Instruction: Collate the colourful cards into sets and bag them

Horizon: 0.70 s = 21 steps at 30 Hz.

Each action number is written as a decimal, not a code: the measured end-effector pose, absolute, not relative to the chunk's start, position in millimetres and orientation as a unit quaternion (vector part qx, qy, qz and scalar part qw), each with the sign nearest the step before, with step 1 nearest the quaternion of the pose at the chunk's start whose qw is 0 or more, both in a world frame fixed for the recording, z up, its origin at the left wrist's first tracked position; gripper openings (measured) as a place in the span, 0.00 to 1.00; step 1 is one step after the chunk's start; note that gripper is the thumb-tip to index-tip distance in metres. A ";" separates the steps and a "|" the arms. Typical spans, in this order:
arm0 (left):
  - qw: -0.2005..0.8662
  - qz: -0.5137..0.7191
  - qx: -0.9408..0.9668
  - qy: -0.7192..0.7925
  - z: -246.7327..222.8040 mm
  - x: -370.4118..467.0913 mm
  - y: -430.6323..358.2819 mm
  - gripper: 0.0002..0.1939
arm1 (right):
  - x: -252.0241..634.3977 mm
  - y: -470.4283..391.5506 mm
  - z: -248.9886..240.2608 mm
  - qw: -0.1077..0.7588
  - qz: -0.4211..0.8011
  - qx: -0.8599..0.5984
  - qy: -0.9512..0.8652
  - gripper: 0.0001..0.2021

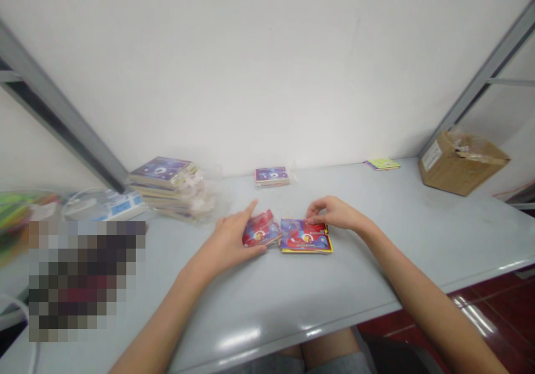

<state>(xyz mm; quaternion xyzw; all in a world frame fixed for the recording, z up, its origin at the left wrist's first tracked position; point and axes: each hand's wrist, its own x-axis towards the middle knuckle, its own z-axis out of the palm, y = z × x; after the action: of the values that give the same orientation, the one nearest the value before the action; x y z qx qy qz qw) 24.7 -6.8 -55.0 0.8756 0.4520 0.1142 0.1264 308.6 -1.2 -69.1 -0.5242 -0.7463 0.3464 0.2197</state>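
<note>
My left hand [233,240] lies around the left side of a red and blue card packet [261,230] in clear plastic. Its thumb runs along the near edge and the index finger sticks out past the far edge; the other fingers are mostly hidden. Just right of that packet, a red and blue card stack [303,241] with a yellow border lies flat on the table. My right hand [332,213] pinches the far right part of this stack between thumb and fingers. Whether it has one card or several cannot be made out.
On the grey table [334,285], a tall pile of bagged purple card packs [163,170] stands at left. One purple pack [271,176] and yellow-green cards [382,164] lie near the wall. An opened cardboard box [457,162] is at right, a power strip [123,207] at left.
</note>
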 end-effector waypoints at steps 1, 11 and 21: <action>0.125 0.117 0.876 0.450 -54.7 24.9 -6.7 0.45 | 307.8 -1.6 -68.5 0.229 0.340 -0.530 -0.743 0.11; 0.107 0.122 0.879 0.448 -54.7 24.5 -6.7 0.46 | 324.8 -0.6 -59.7 0.366 0.468 -0.493 -0.636 0.18; 0.077 0.132 0.892 0.426 -64.3 23.5 -4.6 0.44 | 335.8 0.6 -53.5 0.532 0.494 -0.487 -0.485 0.16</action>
<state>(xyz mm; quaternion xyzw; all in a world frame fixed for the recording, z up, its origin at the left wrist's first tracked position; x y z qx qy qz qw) 23.5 -4.6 -64.3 0.8920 0.4256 0.1321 0.0766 335.8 0.6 -53.5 -0.4871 -0.4847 0.4944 0.5323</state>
